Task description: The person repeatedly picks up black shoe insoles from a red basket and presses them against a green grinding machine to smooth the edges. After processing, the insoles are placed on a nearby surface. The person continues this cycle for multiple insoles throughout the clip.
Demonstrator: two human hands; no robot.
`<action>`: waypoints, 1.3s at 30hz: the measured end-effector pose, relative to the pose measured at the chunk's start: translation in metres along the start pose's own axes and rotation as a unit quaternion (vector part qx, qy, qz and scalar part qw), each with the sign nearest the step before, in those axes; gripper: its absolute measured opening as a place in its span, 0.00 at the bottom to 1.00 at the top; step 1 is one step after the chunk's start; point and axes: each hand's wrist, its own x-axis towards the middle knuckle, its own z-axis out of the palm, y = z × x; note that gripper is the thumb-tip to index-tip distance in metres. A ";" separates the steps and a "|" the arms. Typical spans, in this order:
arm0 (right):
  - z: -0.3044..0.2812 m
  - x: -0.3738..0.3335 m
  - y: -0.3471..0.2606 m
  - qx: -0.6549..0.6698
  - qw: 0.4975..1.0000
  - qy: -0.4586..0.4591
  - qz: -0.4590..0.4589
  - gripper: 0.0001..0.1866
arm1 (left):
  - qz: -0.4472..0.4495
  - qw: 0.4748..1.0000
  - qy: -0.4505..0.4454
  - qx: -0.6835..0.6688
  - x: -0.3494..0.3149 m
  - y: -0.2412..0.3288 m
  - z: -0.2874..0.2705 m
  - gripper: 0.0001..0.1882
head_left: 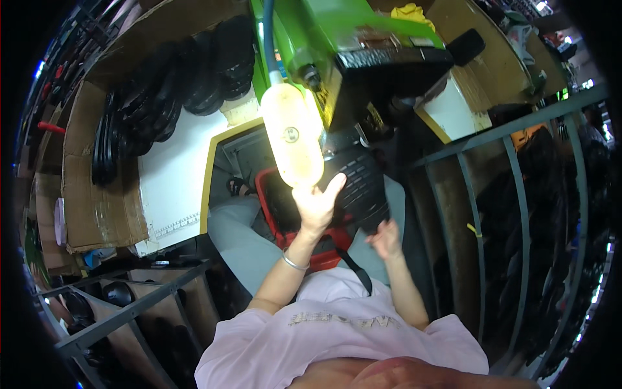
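Observation:
A black shoe sole (364, 194) with rows of short slots lies below the head of a green machine (337, 23), over my lap. At its left edge my left hand (315, 206) is closed, thumb against the sole; its other fingers are partly hidden by the bright lamp (293, 139). My right hand (387, 242) grips the sole's near end, its fingertips slightly blurred. The far end of the sole runs up to the machine's dark working parts, where the contact cannot be made out.
A cardboard box (107, 214) of stacked black soles (220, 61) stands at the left, beside a white tabletop (175, 168). Between my legs is a red bin (269, 201). Metal rails (512, 162) flank me on the right and a metal rack (129, 318) at lower left. Yellow cloth (413, 13) lies at the back.

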 end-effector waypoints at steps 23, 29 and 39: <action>0.181 0.099 -0.068 -0.433 0.859 -0.085 -0.259 0.18 | -0.240 0.956 -0.136 0.101 -0.008 -0.017 -0.212 0.09; 0.186 0.092 -0.082 -0.472 0.839 -0.080 -0.257 0.19 | -0.207 0.966 -0.118 0.101 -0.038 -0.038 -0.127 0.11; 0.148 0.094 -0.100 -0.157 0.970 -0.086 -0.167 0.13 | 0.085 0.936 -0.135 0.315 0.050 0.102 -0.066 0.11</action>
